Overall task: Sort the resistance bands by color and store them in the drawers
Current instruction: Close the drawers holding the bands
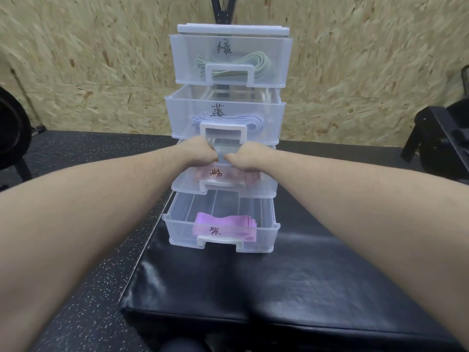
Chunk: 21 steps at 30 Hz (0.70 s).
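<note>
Two bare forearms reach forward over a black padded mat point(291, 288) that lies on speckled dark flooring point(83, 288). On the mat's far end stands a clear plastic drawer unit point(276, 123) with four drawers, all pulled out to some degree. Nearest and lowest, the bottom drawer point(177, 229) is drawn furthest forward and holds folded purple bands point(223, 222), well below both hands. Just above it, the third drawer point(266, 184) contains pink bands point(243, 177); the left hand point(196, 153) and right hand point(247, 158) meet at this drawer's upper front edge, fingers curled down over it, thumbs nearly touching. Whether the fingers grip the rim or the pink bands inside cannot be told, since they are hidden behind the knuckles. Directly above the hands, the second drawer point(177, 118) holds pale blue bands point(250, 121), its white handle point(223, 129) just beyond the knuckles. Highest, the top drawer point(182, 59) holds light green bands point(256, 60). Each drawer front bears a handwritten character. Behind everything runs a chipboard wall point(88, 59), with dark gym equipment point(441, 138) at the right edge.
</note>
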{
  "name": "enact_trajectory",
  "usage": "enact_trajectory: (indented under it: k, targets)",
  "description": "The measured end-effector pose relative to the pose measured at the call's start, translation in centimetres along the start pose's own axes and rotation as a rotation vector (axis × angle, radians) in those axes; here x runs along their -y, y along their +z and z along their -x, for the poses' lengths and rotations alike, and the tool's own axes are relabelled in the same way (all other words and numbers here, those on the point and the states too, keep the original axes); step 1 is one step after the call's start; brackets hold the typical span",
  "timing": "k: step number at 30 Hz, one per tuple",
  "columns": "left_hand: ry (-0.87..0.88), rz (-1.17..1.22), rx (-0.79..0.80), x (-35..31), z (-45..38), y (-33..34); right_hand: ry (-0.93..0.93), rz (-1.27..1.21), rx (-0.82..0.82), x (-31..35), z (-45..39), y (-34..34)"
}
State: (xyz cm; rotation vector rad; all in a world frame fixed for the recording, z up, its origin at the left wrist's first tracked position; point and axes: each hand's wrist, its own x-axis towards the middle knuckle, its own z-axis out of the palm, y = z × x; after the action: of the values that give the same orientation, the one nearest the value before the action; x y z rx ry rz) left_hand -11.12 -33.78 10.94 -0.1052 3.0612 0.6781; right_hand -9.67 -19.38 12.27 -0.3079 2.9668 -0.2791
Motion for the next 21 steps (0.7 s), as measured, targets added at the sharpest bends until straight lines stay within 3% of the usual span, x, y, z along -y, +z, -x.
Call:
enact_trajectory:
  k: [8,14,17,21]
  targets:
    - [0.159,-0.038,-0.098,0.6,0.7,-0.5,-0.138,-0.098,-0.152,-2.1,1.0,-0.5]
    - [0.357,0.055,-0.458,2.4,2.6,-0.9,-0.304,-0.075,-0.478,-4.9,2.3,-0.4]
    - [0.344,0.127,-0.671,2.7,2.6,-1.6,-0.233,-0.275,-0.670,-6.0,2.1,-1.1]
    - [0.205,0.169,-0.635,2.4,1.7,-2.7,-0.039,-0.481,-0.662,-6.8,1.0,-2.0]
